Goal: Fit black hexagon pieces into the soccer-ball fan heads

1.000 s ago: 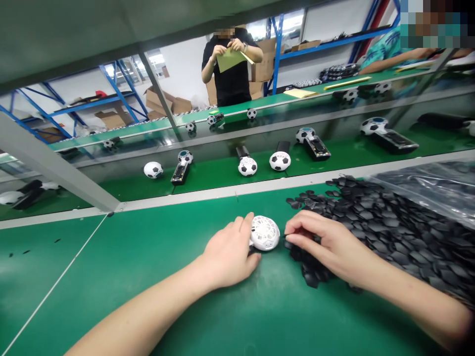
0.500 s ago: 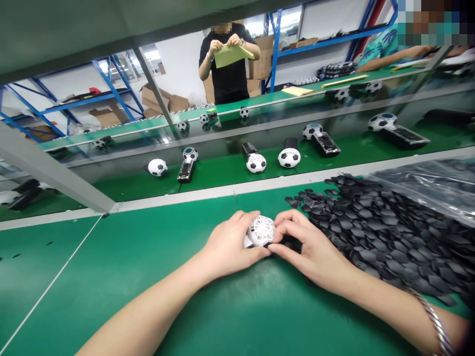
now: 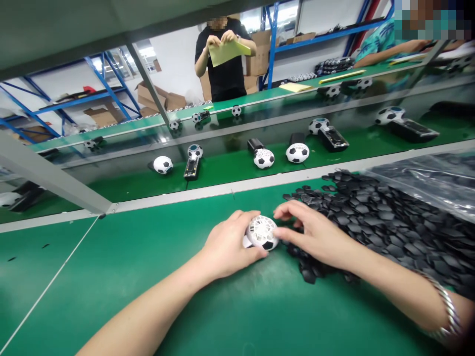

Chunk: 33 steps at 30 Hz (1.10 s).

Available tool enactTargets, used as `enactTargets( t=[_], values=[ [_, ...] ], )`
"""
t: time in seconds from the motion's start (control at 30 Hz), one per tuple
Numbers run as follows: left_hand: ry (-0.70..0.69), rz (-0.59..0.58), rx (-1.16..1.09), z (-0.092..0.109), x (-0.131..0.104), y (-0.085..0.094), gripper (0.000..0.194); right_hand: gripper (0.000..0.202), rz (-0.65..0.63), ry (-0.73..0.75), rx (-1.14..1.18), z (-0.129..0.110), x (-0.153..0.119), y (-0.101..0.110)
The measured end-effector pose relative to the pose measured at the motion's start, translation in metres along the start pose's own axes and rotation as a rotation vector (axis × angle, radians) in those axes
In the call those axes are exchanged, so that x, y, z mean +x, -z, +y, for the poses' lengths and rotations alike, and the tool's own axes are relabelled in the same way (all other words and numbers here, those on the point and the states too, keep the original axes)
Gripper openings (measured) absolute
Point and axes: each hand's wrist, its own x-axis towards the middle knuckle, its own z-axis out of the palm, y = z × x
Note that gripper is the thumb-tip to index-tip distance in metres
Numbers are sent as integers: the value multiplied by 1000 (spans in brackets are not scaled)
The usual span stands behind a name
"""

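Between the thumb and fingers of my left hand [image 3: 230, 243] is a white soccer-ball-patterned casing [image 3: 261, 228] with an openwork grille on top. A black patch shows on its lower right side. My left hand is closed on it and holds it at the green table. At the casing's right edge, my right hand [image 3: 309, 230] has its thumb tip at or very near the shell. Its index finger is apart from the thumb, and no piece shows between them. Loose black pentagon-like pieces [image 3: 371, 232] lie in a wide pile beside and beyond my right hand.
Past the table's pale metal edge [image 3: 208, 190], a green conveyor belt [image 3: 222, 175] carries several soccer-ball devices [image 3: 263, 158] with black handles. A clear plastic bag [image 3: 426, 178] lies by the pile. A slanted metal post [image 3: 70, 178] stands left. Across, a person [image 3: 226, 64] holds yellow sheets.
My right thumb and fingers have spread and drawn back from the casing's side. A black patch now shows there. The devices on the belt have shifted slightly right.
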Motion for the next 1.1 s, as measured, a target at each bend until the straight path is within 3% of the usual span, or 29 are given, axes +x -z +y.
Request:
enactTargets(
  t=[0.1, 0.2, 0.37, 0.53, 0.67, 0.87, 1.1],
  values=[
    [-87, -17, 88, -3, 1, 4, 60, 15, 5, -32, -349, 10, 2, 10],
    [-188, -11, 162, -6, 2, 6, 63, 9, -51, -44, -454, 13, 2, 11],
    [-224, 4, 173, -8, 3, 4, 70, 11, -107, -15, -373, 4, -1, 9],
    [-237, 12, 157, -9, 4, 3, 69, 18, -96, 83, -89, -1, -5, 11],
    [-217, 14, 163, -12, 5, 6, 69, 15, -132, 46, 66, -3, -6, 12],
    [-243, 24, 159, -15, 4, 7, 67, 15, -48, 173, 13, -10, -8, 12],
    [-229, -2, 141, -11, 2, 8, 67, 21, -44, 163, 6, -9, -9, 11]
  ],
)
